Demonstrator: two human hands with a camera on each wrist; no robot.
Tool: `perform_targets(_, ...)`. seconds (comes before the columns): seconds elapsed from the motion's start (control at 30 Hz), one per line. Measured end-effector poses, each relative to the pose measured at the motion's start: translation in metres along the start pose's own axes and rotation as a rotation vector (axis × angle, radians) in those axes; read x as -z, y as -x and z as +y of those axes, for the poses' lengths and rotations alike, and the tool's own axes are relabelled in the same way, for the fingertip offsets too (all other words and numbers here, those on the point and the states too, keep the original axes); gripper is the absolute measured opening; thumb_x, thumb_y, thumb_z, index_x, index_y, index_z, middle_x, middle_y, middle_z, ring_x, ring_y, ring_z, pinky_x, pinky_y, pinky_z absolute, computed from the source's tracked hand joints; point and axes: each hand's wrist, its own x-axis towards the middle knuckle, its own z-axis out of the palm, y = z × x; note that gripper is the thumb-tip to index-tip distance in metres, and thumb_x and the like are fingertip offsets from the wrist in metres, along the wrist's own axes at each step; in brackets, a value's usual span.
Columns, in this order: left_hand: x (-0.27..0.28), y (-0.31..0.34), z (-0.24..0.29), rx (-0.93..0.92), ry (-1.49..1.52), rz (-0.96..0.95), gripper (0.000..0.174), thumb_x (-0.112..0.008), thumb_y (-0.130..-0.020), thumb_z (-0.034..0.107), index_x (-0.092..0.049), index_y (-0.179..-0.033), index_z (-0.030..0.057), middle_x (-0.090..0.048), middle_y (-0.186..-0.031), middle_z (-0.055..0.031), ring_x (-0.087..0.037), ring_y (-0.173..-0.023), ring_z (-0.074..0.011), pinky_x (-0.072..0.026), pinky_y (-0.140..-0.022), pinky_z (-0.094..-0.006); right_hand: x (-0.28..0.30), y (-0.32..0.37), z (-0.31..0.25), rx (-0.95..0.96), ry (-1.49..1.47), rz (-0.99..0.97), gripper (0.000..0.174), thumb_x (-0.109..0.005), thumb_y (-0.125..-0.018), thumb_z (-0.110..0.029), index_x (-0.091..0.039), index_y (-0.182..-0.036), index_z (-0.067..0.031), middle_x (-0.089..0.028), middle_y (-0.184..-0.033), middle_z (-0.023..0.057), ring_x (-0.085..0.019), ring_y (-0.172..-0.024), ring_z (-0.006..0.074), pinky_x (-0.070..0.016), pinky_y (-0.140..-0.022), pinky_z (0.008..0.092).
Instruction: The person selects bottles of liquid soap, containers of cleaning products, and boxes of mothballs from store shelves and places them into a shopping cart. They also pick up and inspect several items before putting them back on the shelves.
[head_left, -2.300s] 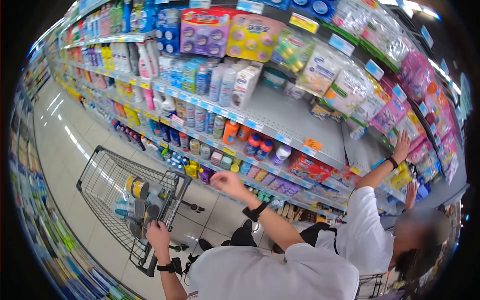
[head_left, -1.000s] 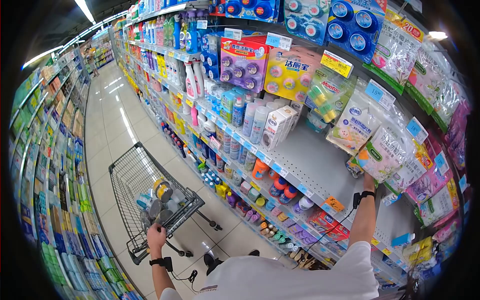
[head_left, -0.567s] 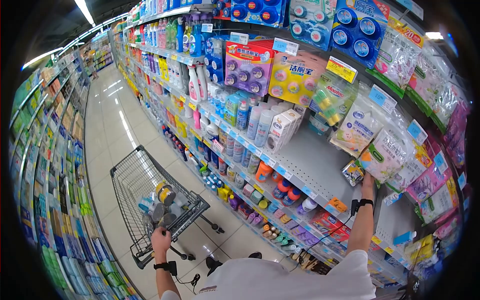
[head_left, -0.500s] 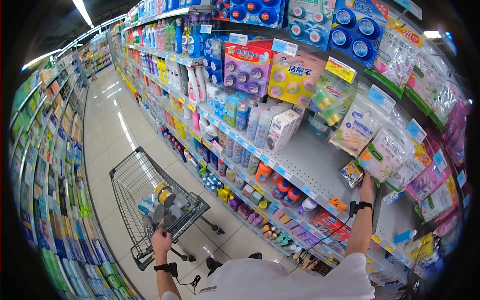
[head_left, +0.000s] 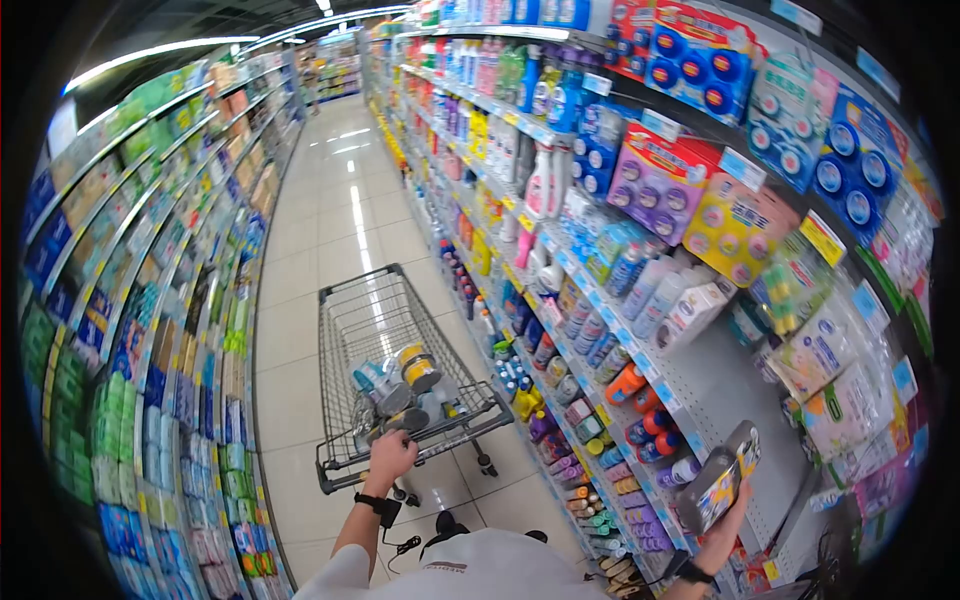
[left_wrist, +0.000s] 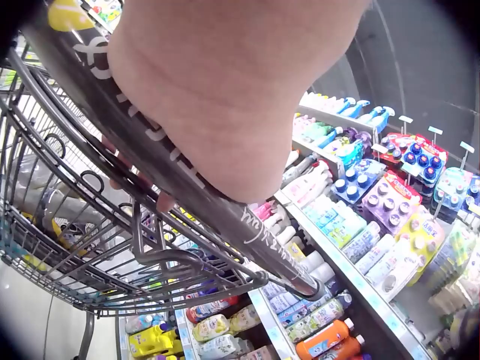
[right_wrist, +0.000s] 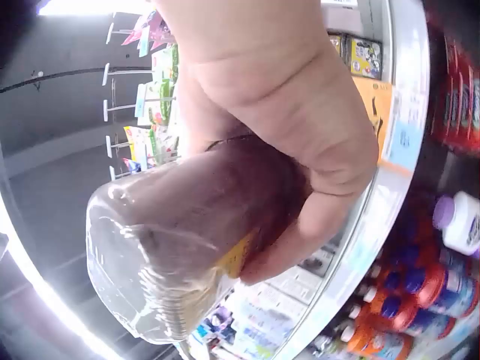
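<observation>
My left hand [head_left: 393, 457] grips the dark handle [left_wrist: 259, 240] of a wire shopping cart [head_left: 330, 372]; in the left wrist view its fingertips show below the bar. Inside the cart lie several clear containers and a yellow-banded one [head_left: 419, 368]. At the lower right my right hand [head_left: 728, 528] holds a dark package [head_left: 712, 484] with a colourful label, tilted in front of the grey shelf. From the right wrist, the package [right_wrist: 202, 202] appears brownish, in crinkled clear plastic, with fingers wrapped round its side; its contents cannot be made out.
Shelves of bottles and cans run along the right, above them hanging blister packs [head_left: 655, 185] and bagged goods [head_left: 840, 405]. A perforated grey shelf [head_left: 735, 390] lies beside the right hand. Another stocked shelf [head_left: 160, 370] lines the left. The tiled aisle [head_left: 335, 205] stretches ahead.
My right hand has come away from under the hanging bags, carrying the dark package back. The head view has swung left. Another person, seen earlier at the right, is out of view.
</observation>
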Motion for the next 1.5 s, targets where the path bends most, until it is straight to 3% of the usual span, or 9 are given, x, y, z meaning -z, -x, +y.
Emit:
perform_targets(0.2,0.002,-0.002,-0.001,0.0,-0.013,-0.041,0.03,-0.06,-0.085,0.032,-0.074,-0.094,0.0074,-0.07,-0.097,-0.0147,-0.067,-0.094,-0.0379,-0.0515,-0.085,-0.0498,-0.046,0.029,0.108,-0.068,-0.253,-0.083,0.062,-0.051,-0.104,-0.052,-0.048,-0.148,-0.0095,-0.062,-0.138,0.0118,-0.063,-0.121,0.0294,-0.0522,-0.103,0.0454)
perform_targets(0.23,0.001,-0.001,-0.002,-0.002,-0.011,-0.047,0.03,-0.06,-0.085,0.032,-0.074,-0.094,0.0072,-0.07,-0.096,-0.0145,-0.067,-0.094,-0.0381,-0.0515,-0.084,-0.0493,-0.061,0.034,0.123,-0.144,-0.342,-0.316,0.061,-0.053,-0.103,-0.052,-0.049,-0.147,-0.0098,-0.062,-0.137,0.014,-0.064,-0.12,0.0314,-0.0521,-0.102,0.0486)
perform_targets(0.43,0.016,0.006,-0.001,-0.083,0.131,0.014,0.026,-0.066,-0.089,0.029,-0.071,-0.09,0.0036,-0.067,-0.093,-0.016,-0.066,-0.089,-0.0385,-0.0516,-0.08,-0.0497,-0.087,0.003,0.269,-0.419,-0.136,-0.349,0.054,-0.064,-0.096,-0.04,-0.059,-0.136,-0.0036,-0.069,-0.128,0.0125,-0.067,-0.113,0.0318,-0.0535,-0.099,0.0481)
perform_targets(0.57,0.034,0.03,-0.024,-0.185,-0.021,0.188,0.02,-0.068,-0.088,0.024,-0.066,-0.089,0.0045,-0.065,-0.089,-0.016,-0.064,-0.084,-0.0384,-0.0515,-0.079,-0.049,-0.151,0.031,0.284,-0.541,-0.045,-0.501,0.063,-0.073,-0.083,-0.011,-0.053,-0.141,-0.0013,-0.066,-0.132,0.0118,-0.062,-0.123,0.0292,-0.0484,-0.108,0.0454)
perform_targets(1.03,0.062,0.061,-0.079,0.104,-0.119,0.127,0.025,-0.059,-0.089,0.024,-0.064,-0.073,0.0049,-0.067,-0.07,-0.0173,-0.067,-0.064,-0.0372,-0.0534,-0.059,-0.0499,-0.385,-0.037,0.374,-0.876,0.571,-0.804,0.052,-0.073,-0.092,-0.021,-0.057,-0.133,0.0057,-0.073,-0.114,0.0161,-0.074,-0.097,0.0225,-0.0599,-0.084,0.0357)
perform_targets(1.13,0.065,0.058,-0.078,0.131,-0.135,0.09,0.028,-0.058,-0.09,0.027,-0.067,-0.076,0.0044,-0.069,-0.072,-0.0182,-0.068,-0.064,-0.0377,-0.0539,-0.058,-0.0515,-0.422,-0.025,0.375,-0.469,1.03,-0.704,0.075,-0.078,-0.088,-0.031,-0.045,-0.148,0.0003,-0.068,-0.12,0.0169,-0.071,-0.099,0.0214,-0.0591,-0.075,0.036)
perform_targets(1.23,0.071,0.053,-0.075,0.195,-0.128,0.017,0.03,-0.057,-0.089,0.029,-0.068,-0.076,0.0046,-0.069,-0.072,-0.0193,-0.07,-0.066,-0.0384,-0.0544,-0.06,-0.0519,-0.392,-0.032,0.408,0.264,1.539,-0.898,0.083,-0.076,-0.086,-0.044,-0.045,-0.146,0.0046,-0.067,-0.121,0.0266,-0.068,-0.109,0.0359,-0.0531,-0.095,0.0443)
perform_targets(1.37,0.067,0.048,-0.075,0.26,-0.17,-0.012,0.031,-0.057,-0.09,0.03,-0.069,-0.076,0.0048,-0.07,-0.071,-0.0199,-0.07,-0.067,-0.0396,-0.0549,-0.061,-0.052,-0.333,0.008,0.402,0.578,1.329,-1.14,0.046,-0.071,-0.091,-0.037,-0.069,-0.115,0.0022,-0.069,-0.115,0.0238,-0.065,-0.109,0.0405,-0.0482,-0.1,0.0485)
perform_targets(1.5,0.072,0.043,-0.08,0.274,-0.181,-0.059,0.033,-0.057,-0.092,0.032,-0.069,-0.077,0.0056,-0.07,-0.072,-0.0195,-0.069,-0.068,-0.0404,-0.0541,-0.062,-0.0524,-0.308,0.023,0.396,0.905,1.453,-1.08,0.021,-0.069,-0.088,-0.025,-0.068,-0.084,-0.0049,-0.066,-0.089,0.0136,-0.062,-0.087,0.0343,-0.0452,-0.093,0.0464)
